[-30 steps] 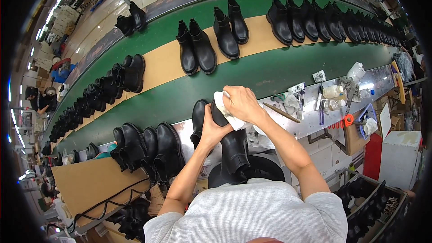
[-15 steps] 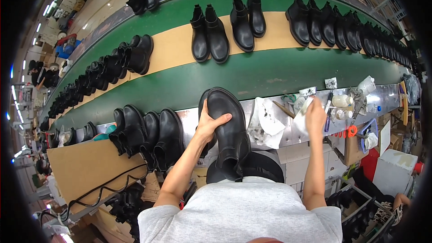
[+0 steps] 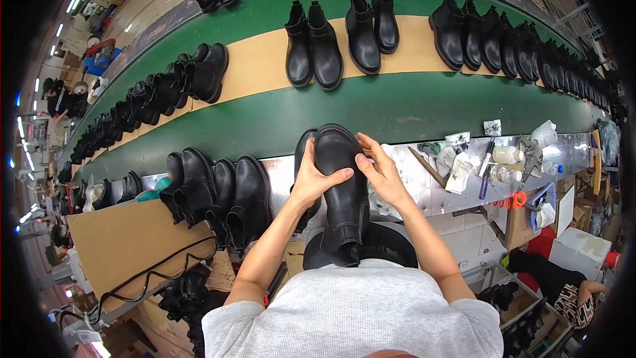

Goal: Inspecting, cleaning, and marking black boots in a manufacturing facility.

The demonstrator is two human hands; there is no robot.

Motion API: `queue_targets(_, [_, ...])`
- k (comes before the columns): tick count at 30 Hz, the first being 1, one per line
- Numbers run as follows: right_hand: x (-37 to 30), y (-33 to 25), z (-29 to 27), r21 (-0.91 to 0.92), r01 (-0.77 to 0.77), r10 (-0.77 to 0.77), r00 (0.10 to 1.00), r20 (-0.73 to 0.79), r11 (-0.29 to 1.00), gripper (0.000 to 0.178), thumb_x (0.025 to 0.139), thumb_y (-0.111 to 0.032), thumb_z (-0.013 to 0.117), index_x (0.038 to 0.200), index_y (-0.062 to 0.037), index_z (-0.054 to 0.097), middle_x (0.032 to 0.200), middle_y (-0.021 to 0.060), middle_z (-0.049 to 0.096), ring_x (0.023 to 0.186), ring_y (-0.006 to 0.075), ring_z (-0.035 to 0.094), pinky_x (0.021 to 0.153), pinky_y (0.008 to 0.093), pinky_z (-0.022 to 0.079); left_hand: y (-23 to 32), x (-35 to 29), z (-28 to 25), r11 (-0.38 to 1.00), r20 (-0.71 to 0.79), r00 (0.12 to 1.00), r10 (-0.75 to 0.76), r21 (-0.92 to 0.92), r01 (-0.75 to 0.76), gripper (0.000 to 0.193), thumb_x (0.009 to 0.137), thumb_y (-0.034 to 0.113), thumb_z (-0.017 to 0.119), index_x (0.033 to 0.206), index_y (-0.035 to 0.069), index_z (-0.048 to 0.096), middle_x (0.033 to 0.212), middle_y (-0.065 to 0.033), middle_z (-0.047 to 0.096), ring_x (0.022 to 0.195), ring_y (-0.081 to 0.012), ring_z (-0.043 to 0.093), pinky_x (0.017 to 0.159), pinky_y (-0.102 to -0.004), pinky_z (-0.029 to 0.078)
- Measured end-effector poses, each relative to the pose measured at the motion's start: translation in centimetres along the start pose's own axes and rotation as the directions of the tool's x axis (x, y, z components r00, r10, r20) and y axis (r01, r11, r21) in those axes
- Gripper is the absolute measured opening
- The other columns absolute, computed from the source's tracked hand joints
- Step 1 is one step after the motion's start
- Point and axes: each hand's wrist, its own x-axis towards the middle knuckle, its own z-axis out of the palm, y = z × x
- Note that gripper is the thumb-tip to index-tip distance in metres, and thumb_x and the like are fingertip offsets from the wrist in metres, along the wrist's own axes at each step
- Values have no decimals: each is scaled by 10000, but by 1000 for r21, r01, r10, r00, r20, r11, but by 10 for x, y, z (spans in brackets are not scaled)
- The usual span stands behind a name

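A black ankle boot (image 3: pixel 344 209) stands toe-away in front of my torso, its shaft against my lap. Its left side is gripped by my left hand (image 3: pixel 317 179), the thumb lying across the upper. From the right, my right hand (image 3: pixel 386 176) holds the toe end, thumb on top and fingers round the edge. Partly hidden behind my left hand and this boot is a second black boot (image 3: pixel 305 146). A white cloth (image 3: pixel 460 172) lies on the metal bench to the right. A larger smudged white cloth (image 3: pixel 405 166) is half covered by my right hand.
Beyond the metal ledge runs a green belt (image 3: pixel 404 103) with rows of black boots on tan card. More boots (image 3: pixel 248 195) stand at my left beside a cardboard sheet (image 3: pixel 126 252). Small bottles (image 3: pixel 509 154), a purple-handled tool (image 3: pixel 484 185) and a blue basket (image 3: pixel 543 205) are at right.
My right hand has let go of the white cloth, left it on the bench and come left onto the boot. My left hand keeps its grip.
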Motion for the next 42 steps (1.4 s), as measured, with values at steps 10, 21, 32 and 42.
queue_targets(10, [-12, 33, 29, 321, -199, 226, 973, -47, 926, 776, 829, -482, 600, 1309, 70, 341, 1241, 205, 464, 1140, 248, 467, 961, 319, 371, -7, 27, -43, 987, 179, 981, -75, 152, 47, 551, 833, 287, 655, 1227, -43, 458, 1094, -108, 547, 1042, -176, 516, 924, -291, 403])
queue_targets(21, [-6, 31, 30, 144, -78, 105, 976, -192, 987, 745, 796, -421, 656, 1277, 70, 369, 1168, 204, 526, 1071, 248, 524, 906, 317, 418, 4, 42, -21, 823, 65, 947, 315, 479, -307, 638, 758, 330, 718, 1229, -20, 465, 1135, -188, 574, 1059, -269, 567, 879, -348, 457])
queue_targets(32, [-19, 7, 30, 63, 22, -11, 986, -164, 998, 761, 773, -357, 703, 1286, 80, 350, 1179, 213, 532, 1089, 253, 527, 944, 335, 398, 5, 45, -7, 994, 9, 994, 107, 12, -107, 336, 964, 257, 400, 923, -5, 607, 785, -32, 607, 726, -79, 547, 697, -228, 453])
queue_targets(42, [-26, 2, 28, 41, 106, -98, 981, -166, 993, 693, 775, -316, 698, 1263, 63, 383, 1141, 200, 559, 1048, 247, 553, 926, 337, 414, 17, 28, -3, 981, 52, 996, 71, -184, -61, 375, 969, 309, 393, 975, -11, 587, 853, -48, 619, 768, -101, 573, 737, -245, 469])
